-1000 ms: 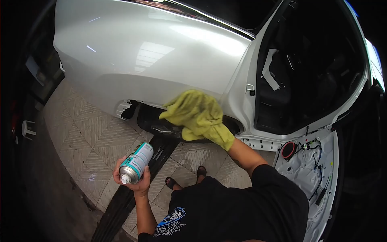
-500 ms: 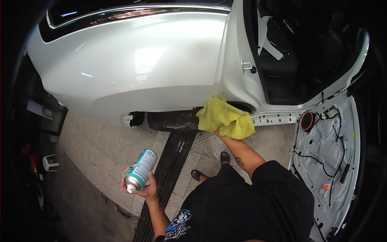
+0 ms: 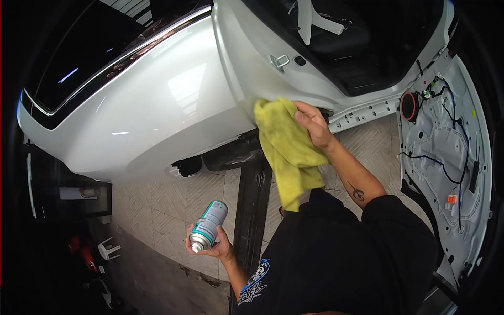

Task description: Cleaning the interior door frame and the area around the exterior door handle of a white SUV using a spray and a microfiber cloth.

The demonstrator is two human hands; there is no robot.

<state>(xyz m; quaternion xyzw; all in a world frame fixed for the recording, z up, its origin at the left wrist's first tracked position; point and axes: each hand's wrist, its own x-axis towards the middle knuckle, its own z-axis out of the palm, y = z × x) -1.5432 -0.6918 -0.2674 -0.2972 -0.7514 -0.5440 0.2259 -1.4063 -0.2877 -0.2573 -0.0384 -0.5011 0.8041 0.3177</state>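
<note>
My left hand (image 3: 220, 242) is closed round a spray can (image 3: 212, 220) with teal and silver on it, held at an angle over the floor with its white nozzle toward me. My right hand (image 3: 311, 121) grips a yellow-green cloth (image 3: 286, 152), which hangs down from my fingers at the lower corner where the white car's rear body panel (image 3: 147, 126) meets the open door frame (image 3: 241, 68). I cannot tell whether the cloth touches the paint. Below it, a dark plastic piece (image 3: 220, 157) shows under the panel's bottom edge.
An open door (image 3: 436, 152) without its trim, showing wiring and a speaker, stands at the right. A dark track (image 3: 247, 194) runs across the tiled floor (image 3: 152, 210). A white stool (image 3: 109, 248) and a red object (image 3: 84, 254) are at the left. A seat shows inside the car.
My right hand has moved up along the panel toward the door frame, and the cloth now hangs from its fingers. The can has shifted rightward. The view has turned, bringing more rear window in.
</note>
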